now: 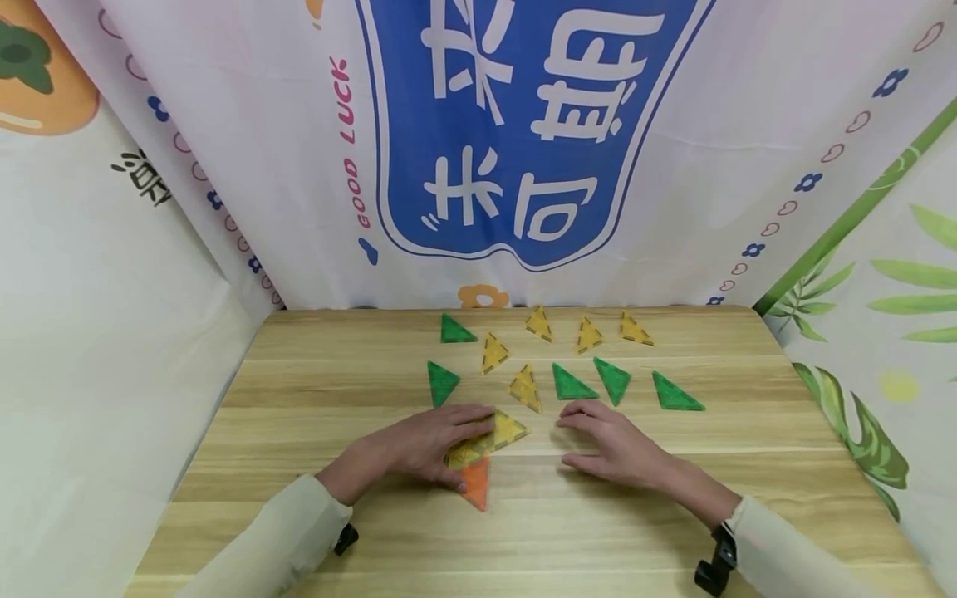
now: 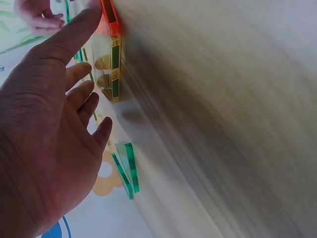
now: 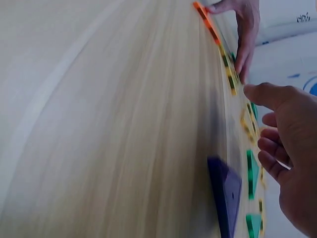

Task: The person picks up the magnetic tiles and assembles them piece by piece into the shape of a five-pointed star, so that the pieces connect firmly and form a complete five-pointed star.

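A small cloth-walled booth set around a table; whether it stands in a home, a studio or elsewhere cannot be told. The wooden tabletop [image 1: 568,531] spreads across six o'clock. At twelve, a white curtain [image 1: 695,199] hangs down at its far edge, printed with a blue panel [image 1: 516,149] and pink lettering [image 1: 345,141] reading GOOD LUCK. A white sheet [image 1: 97,332] with an orange fruit print [image 1: 45,100] closes off nine to ten, a leaf-patterned sheet [image 1: 882,357] three.

L hand [image 1: 432,442] hides pt of yellow tiles [image 1: 511,428]; purple pc [image 3: 229,198] cut off at R-wrist view's btm edge.
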`<action>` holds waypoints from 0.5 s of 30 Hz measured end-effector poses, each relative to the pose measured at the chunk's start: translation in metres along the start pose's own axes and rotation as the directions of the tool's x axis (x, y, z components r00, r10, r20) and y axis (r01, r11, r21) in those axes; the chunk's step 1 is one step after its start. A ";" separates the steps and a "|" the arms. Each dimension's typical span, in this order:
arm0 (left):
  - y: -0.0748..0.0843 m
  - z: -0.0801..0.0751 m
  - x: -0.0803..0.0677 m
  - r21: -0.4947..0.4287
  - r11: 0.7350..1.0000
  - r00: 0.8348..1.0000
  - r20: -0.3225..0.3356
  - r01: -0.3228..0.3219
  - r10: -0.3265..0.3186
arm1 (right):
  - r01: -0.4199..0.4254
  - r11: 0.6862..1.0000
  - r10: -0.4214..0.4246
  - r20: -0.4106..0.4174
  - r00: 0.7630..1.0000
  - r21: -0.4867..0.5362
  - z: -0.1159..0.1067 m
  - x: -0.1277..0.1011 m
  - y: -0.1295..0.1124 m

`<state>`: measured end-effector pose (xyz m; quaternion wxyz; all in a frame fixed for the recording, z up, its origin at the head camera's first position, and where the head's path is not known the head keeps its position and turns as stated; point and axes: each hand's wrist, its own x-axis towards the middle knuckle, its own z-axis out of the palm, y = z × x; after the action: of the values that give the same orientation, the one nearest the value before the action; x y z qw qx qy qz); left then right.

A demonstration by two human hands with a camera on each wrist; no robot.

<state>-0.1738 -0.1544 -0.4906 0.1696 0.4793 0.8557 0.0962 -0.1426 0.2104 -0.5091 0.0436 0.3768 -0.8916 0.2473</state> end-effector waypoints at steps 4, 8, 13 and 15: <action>0.000 -0.001 0.002 -0.002 1.000 1.000 -0.003 0.006 -0.006 | 0.018 1.000 -0.018 -0.001 1.000 0.008 -0.011 -0.014 0.012; 0.000 -0.002 0.002 -0.004 1.000 1.000 0.000 0.011 -0.011 | 0.019 0.999 -0.019 0.000 1.000 -0.026 -0.022 -0.029 0.024; 0.002 -0.003 0.001 -0.019 1.000 1.000 0.009 0.012 -0.011 | 0.006 0.999 -0.004 0.042 0.999 -0.054 -0.033 -0.047 0.036; 0.002 -0.003 0.000 -0.026 1.000 1.000 0.014 0.016 -0.016 | 0.002 0.999 0.001 0.067 0.998 -0.043 -0.036 -0.052 0.039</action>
<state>-0.1736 -0.1529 -0.4868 0.1824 0.4708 0.8570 0.1029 -0.1360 0.2842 -0.5077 0.0221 0.3840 -0.8976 0.2152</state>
